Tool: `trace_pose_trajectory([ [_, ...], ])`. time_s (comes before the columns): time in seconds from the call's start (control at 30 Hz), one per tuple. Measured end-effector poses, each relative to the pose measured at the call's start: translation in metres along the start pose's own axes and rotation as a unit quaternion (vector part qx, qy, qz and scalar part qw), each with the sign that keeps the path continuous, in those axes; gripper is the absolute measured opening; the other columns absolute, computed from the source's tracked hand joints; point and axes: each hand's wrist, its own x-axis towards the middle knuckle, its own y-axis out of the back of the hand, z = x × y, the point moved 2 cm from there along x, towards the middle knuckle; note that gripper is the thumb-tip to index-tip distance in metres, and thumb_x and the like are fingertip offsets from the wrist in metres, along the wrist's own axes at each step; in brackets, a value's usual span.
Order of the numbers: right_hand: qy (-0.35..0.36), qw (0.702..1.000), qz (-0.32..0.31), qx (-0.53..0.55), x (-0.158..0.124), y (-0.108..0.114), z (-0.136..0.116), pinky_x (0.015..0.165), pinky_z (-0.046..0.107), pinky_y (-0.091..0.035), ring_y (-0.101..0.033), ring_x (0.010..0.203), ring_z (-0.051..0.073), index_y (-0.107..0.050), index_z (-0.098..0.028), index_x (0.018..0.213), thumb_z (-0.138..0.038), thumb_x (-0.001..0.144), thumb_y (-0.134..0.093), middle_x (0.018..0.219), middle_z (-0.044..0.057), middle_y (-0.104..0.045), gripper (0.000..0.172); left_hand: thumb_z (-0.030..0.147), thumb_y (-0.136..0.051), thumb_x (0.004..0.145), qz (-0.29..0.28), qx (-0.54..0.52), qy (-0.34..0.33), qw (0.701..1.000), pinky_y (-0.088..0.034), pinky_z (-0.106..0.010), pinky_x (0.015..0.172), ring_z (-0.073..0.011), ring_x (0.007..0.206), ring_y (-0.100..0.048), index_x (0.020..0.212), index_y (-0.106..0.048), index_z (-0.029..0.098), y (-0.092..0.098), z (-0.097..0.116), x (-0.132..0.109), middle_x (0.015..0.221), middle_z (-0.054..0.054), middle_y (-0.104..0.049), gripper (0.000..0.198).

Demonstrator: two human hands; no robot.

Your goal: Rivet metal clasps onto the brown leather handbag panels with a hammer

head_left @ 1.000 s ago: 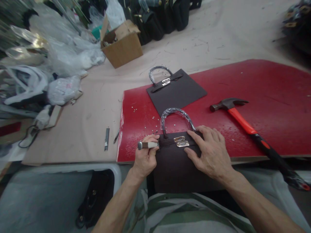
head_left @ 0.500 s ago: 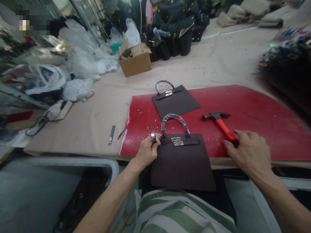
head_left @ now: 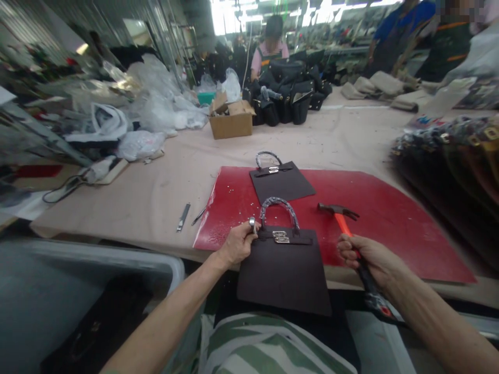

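My left hand is closed around a short metal punch, its round silver end showing above the fingers. That hand rests at the upper left corner of a dark brown handbag panel, beside the base of its plastic-wrapped handle. A silver clasp sits on the strap across the panel, whose lower part overhangs the table edge. My right hand grips a claw hammer by its red and black handle, the head raised over the red mat.
A second brown panel with handle lies behind the first. Left of the mat are a utility knife and a thin pointed tool. Small pale bits dot the mat. Stacked bags, a cardboard box and a person are farther off.
My right hand has taken up the hammer from the mat and lifted it. My left hand stays at the panel's corner with the punch. The camera view has tilted upward.
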Motion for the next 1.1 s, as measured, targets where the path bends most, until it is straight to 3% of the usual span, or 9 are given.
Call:
trace_pose_trajectory([
  [0.07,0.046,0.998,0.041,-0.008,-0.014,-0.015,-0.010,0.037,0.018,-0.027,-0.033,0.041,0.007,-0.041,-0.024,0.075,-0.036,0.076,-0.065,0.058,-0.008,-0.040,0.027,0.008,-0.054,0.085,0.002,-0.001,-0.011,1.000,-0.058,-0.039,0.093,-0.0219,0.101,-0.071,0.106,-0.065,0.019,0.000,-0.001,-0.001,0.107,-0.009,-0.074,0.026],
  [0.17,0.141,0.981,0.054,-0.122,-0.034,-0.034,-0.027,0.037,0.020,-0.030,-0.038,0.042,0.008,-0.044,-0.024,0.078,-0.051,0.084,-0.061,0.057,-0.008,-0.045,0.033,0.008,-0.053,0.085,0.012,0.006,-0.007,1.000,-0.059,-0.039,0.091,-0.0216,0.097,-0.071,0.107,-0.065,0.019,-0.001,-0.002,-0.001,0.103,-0.008,-0.074,0.027],
  [0.37,0.308,0.881,0.038,-0.357,-0.059,-0.054,-0.050,0.044,0.024,-0.032,-0.042,0.047,0.012,-0.044,-0.025,0.071,-0.051,0.091,-0.051,0.055,-0.005,-0.045,0.034,0.006,-0.053,0.084,0.015,0.026,-0.002,1.000,-0.059,-0.037,0.088,-0.0209,0.093,-0.070,0.104,-0.065,0.020,-0.003,0.001,-0.001,0.100,-0.007,-0.073,0.027],
  [0.63,0.412,0.784,0.065,-0.459,-0.078,-0.073,-0.061,0.045,0.028,-0.024,-0.041,0.039,0.015,-0.039,-0.027,0.074,-0.051,0.097,-0.038,0.049,-0.004,-0.045,0.034,0.007,-0.054,0.085,0.019,0.029,-0.001,0.999,-0.059,-0.036,0.086,-0.0214,0.091,-0.071,0.102,-0.065,0.020,-0.004,0.003,0.000,0.096,-0.006,-0.073,0.024],
  [0.77,0.410,0.742,0.022,-0.531,-0.073,-0.079,-0.058,0.046,0.029,-0.018,-0.040,0.038,0.015,-0.039,-0.027,0.073,-0.043,0.097,-0.037,0.048,-0.003,-0.046,0.029,0.006,-0.055,0.085,0.025,0.033,-0.006,0.999,-0.060,-0.038,0.089,-0.0227,0.094,-0.072,0.104,-0.065,0.020,-0.006,0.003,0.000,0.101,-0.007,-0.073,0.026],
  [0.87,0.423,0.745,0.016,-0.516,-0.083,-0.082,-0.069,0.044,0.029,-0.020,-0.041,0.036,0.015,-0.041,-0.027,0.073,-0.044,0.098,-0.038,0.047,-0.003,-0.047,0.031,0.005,-0.055,0.085,0.019,0.036,0.000,0.999,-0.060,-0.038,0.088,-0.0227,0.093,-0.072,0.104,-0.065,0.021,-0.007,0.003,0.000,0.100,-0.007,-0.073,0.027],
  [0.97,0.480,0.757,0.116,-0.429,-0.100,-0.082,-0.083,0.042,0.027,-0.027,-0.043,0.037,0.013,-0.045,-0.027,0.077,-0.045,0.101,-0.040,0.048,-0.004,-0.048,0.031,0.004,-0.056,0.084,0.019,0.037,-0.004,0.999,-0.060,-0.038,0.088,-0.0230,0.091,-0.071,0.100,-0.065,0.021,-0.006,0.004,-0.001,0.097,-0.007,-0.073,0.025],
  [1.03,0.530,0.726,0.150,-0.412,-0.105,-0.083,-0.083,0.041,0.026,-0.027,-0.045,0.037,0.012,-0.046,-0.026,0.079,-0.042,0.103,-0.039,0.050,-0.004,-0.050,0.029,0.004,-0.056,0.084,0.022,0.039,-0.007,0.999,-0.060,-0.037,0.086,-0.0222,0.088,-0.071,0.100,-0.065,0.021,-0.006,0.004,-0.001,0.094,-0.006,-0.072,0.025],
  [1.1,0.548,0.684,0.100,-0.472,-0.101,-0.085,-0.076,0.040,0.027,-0.022,-0.041,0.034,0.012,-0.044,-0.026,0.076,-0.037,0.103,-0.037,0.048,-0.004,-0.050,0.030,0.003,-0.055,0.084,0.021,0.045,-0.007,0.999,-0.059,-0.034,0.083,-0.0208,0.085,-0.070,0.099,-0.065,0.021,-0.006,0.004,-0.001,0.092,-0.005,-0.071,0.025],
])
